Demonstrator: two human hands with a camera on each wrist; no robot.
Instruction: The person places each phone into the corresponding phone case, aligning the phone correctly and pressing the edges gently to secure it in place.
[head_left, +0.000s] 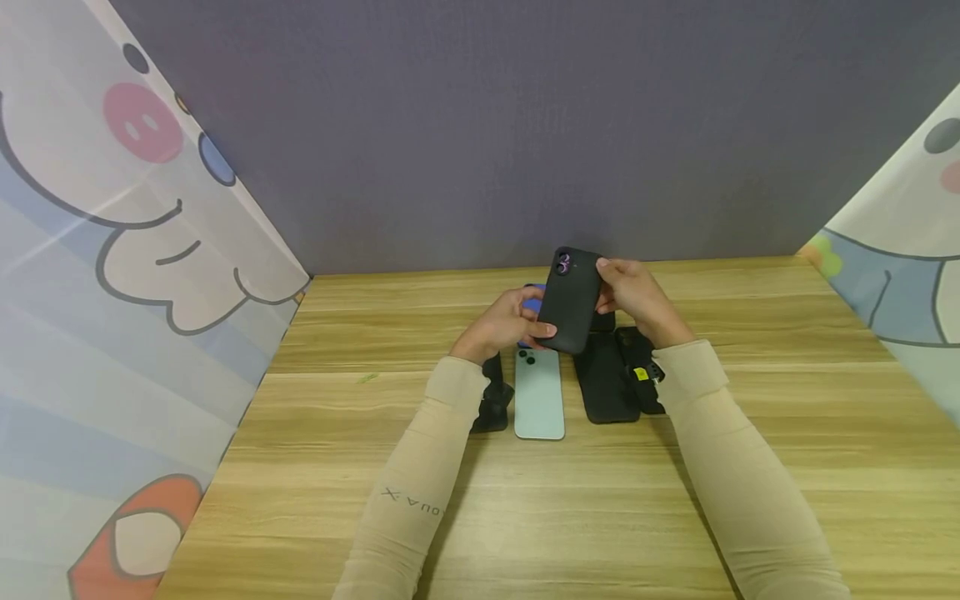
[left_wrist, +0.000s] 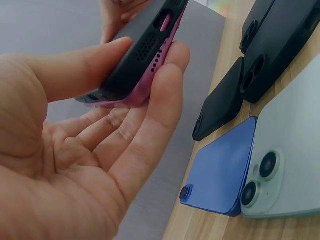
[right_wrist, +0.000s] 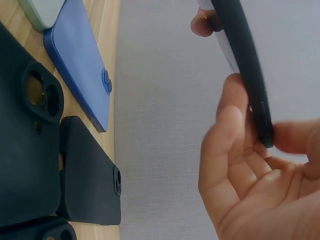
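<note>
Both hands hold up a black phone case (head_left: 572, 300) with a pink phone (left_wrist: 134, 97) in it, tilted above the table. In the left wrist view the pink edge sticks out along the case's rim, beside the speaker holes. My left hand (head_left: 501, 323) pinches the lower end, thumb on the case's back and fingers on the phone's side. My right hand (head_left: 636, 293) pinches the upper right edge between thumb and fingers. Below lie a blue phone (left_wrist: 220, 172) and a mint-green phone (head_left: 540, 402), camera side up.
A black phone case (head_left: 606, 385) lies right of the mint phone, with a smaller one (right_wrist: 90, 172) behind it. Another dark case (head_left: 654, 405) lies partly under the right wrist. A dark object (head_left: 491, 417) is half hidden by the left wrist. A grey panel (head_left: 540, 133) stands behind the table.
</note>
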